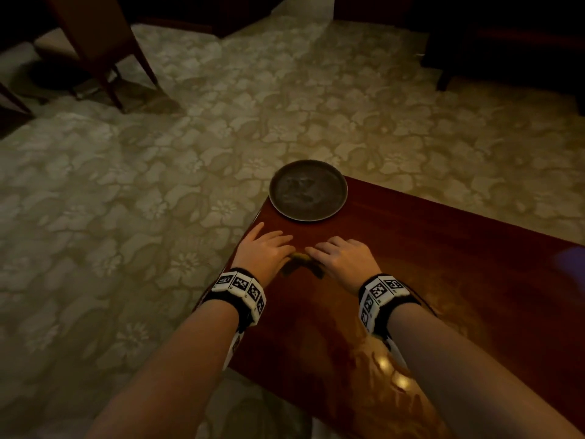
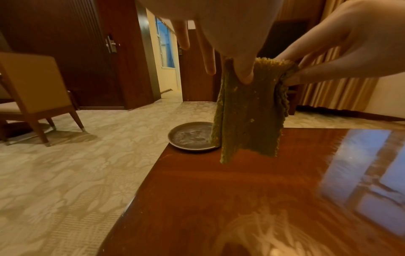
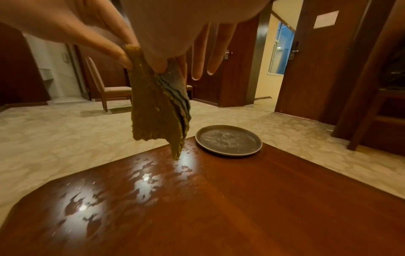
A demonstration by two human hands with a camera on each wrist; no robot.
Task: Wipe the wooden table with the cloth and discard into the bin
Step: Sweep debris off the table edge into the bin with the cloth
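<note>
A folded yellow-green cloth [image 2: 247, 117] hangs a little above the glossy wooden table [image 2: 241, 190], near its far left corner. My left hand [image 2: 243, 74] pinches the cloth's top edge on one side, and my right hand [image 3: 166, 67] pinches it on the other. In the head view both hands [image 1: 269, 248] [image 1: 342, 258] sit side by side, with only a bit of cloth [image 1: 302, 264] showing between them. Wet, shiny smears [image 3: 142, 181] lie on the table below the cloth. No bin is in view.
A dark round plate [image 1: 308, 190] with a greyish film sits on the table's far corner, just beyond the cloth. Patterned carpet [image 1: 126, 217] surrounds the table. A wooden chair [image 2: 32, 97] stands off to the left, and dark doors [image 3: 317, 69] lie beyond.
</note>
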